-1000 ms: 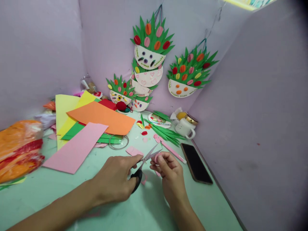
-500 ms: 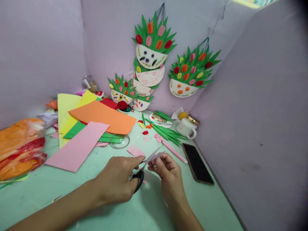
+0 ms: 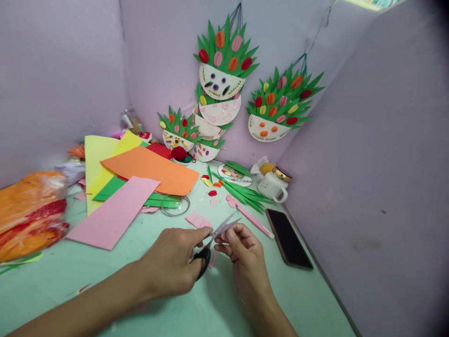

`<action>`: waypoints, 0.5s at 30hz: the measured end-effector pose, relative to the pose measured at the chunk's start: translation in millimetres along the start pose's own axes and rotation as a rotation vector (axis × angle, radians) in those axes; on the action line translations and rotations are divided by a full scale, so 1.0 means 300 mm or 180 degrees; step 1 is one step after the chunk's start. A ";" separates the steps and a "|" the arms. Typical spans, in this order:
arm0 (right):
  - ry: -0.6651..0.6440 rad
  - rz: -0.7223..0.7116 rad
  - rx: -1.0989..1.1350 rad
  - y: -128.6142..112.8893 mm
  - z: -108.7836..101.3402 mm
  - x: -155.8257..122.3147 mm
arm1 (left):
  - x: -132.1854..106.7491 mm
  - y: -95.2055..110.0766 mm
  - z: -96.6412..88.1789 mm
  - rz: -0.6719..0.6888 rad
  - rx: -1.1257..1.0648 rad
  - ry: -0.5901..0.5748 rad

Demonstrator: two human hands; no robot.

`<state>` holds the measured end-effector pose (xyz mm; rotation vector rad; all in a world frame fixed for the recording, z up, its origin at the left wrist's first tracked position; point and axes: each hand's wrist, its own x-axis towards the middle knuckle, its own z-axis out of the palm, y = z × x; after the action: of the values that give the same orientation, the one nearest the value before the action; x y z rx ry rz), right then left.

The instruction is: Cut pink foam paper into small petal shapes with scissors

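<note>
My left hand grips a pair of scissors with black handles, thumb and fingers in the loops. The two metal blades stand a little apart and point up toward my right hand. Between the thumb and fingers of that hand is a small piece of pink paper, mostly covered by the fingers and right beside the blades. A folded pink paper strip lies on the table just beyond the scissors. Under my hands is a pink scrap.
Coloured sheets, a pink one and an orange one on top, pile up at left by a plastic bag. At right are a phone, a pink pen, green paper leaves and a white mug.
Both hands stay in nearly the same place, with the scissor blades still slightly apart beside the pink paper. The camera view has shifted very slightly.
</note>
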<state>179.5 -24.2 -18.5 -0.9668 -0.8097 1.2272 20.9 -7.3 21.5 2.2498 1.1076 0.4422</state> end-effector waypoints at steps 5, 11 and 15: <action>0.0019 0.0015 -0.0011 0.000 0.006 -0.002 | 0.002 -0.011 0.010 0.0041 0.0042 0.0031; 0.0065 0.0029 -0.0057 0.004 0.003 0.002 | 0.007 -0.031 0.026 0.0090 0.0119 0.0081; 0.0104 -0.0042 -0.0332 0.002 -0.008 0.006 | 0.006 -0.038 0.022 0.0065 0.0251 0.0060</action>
<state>181.7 -22.8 -19.9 -1.0618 -0.8597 1.1641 18.6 -2.7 9.3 2.3316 1.1308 0.4357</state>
